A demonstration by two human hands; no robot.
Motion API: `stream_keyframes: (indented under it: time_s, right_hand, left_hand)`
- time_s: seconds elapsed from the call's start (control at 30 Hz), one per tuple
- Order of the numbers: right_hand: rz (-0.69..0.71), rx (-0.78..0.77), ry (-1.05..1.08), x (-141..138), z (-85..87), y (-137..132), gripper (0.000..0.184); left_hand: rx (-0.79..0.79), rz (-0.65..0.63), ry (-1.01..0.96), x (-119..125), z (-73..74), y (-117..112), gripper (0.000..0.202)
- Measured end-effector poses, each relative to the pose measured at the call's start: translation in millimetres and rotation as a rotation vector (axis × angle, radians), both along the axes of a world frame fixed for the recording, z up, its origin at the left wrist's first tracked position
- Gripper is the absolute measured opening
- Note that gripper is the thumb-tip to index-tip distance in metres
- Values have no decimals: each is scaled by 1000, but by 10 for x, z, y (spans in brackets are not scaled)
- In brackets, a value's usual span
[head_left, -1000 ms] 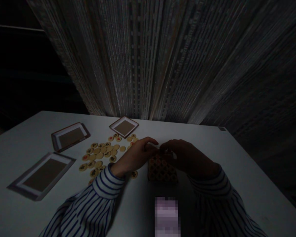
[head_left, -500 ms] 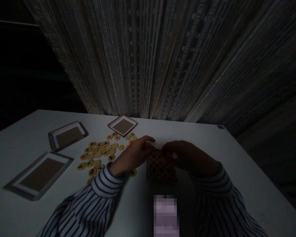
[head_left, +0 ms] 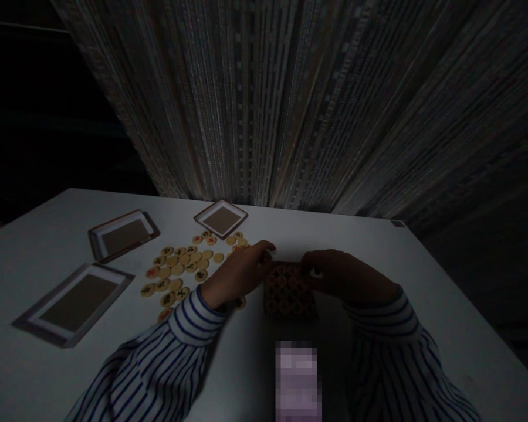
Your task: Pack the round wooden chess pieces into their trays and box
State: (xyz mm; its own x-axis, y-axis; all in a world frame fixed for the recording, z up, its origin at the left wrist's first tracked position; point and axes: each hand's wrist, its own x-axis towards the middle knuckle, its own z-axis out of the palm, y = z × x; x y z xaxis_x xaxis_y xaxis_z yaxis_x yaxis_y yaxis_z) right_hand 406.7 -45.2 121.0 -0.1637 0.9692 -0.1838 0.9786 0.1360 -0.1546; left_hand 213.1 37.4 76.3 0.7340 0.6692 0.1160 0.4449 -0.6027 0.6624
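A small dark box (head_left: pixel 291 317) stands on the table in front of me, in shadow. Rows of round Chinese chess pieces (head_left: pixel 283 306) lie inside it. My left hand (head_left: pixel 241 271) is at the box's far left corner, fingers stretched forward and thumb side close to the rim. Over the far right corner my right hand (head_left: pixel 341 275) curves, its fingers and thumb bent together with a small gap showing. Darkness hides whether a piece or the rim is between its fingertips. Loose Chinese chess pieces (head_left: pixel 177 269), some face down, spread left of my left hand.
Three shallow trays or lids rest at the left: a near one (head_left: pixel 77 302), a middle one (head_left: pixel 124 235) and a far one (head_left: pixel 221 218). A string curtain (head_left: pixel 255 105) hangs behind the white table (head_left: pixel 422 328). A blurred-out patch (head_left: pixel 298 381) covers something at the front.
My right hand has drawn back to the right, from over the far row of pieces to the box's corner, uncovering more pieces. My left hand has barely moved. The view has shifted slightly.
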Motion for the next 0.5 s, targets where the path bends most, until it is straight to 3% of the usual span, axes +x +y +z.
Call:
stream_keyframes:
  time_s: [0.5]
  right_hand:
    - [3, -121, -65, 84, -174, 71, 19]
  left_hand:
    - [53, 6, 78, -9, -10, 11, 31]
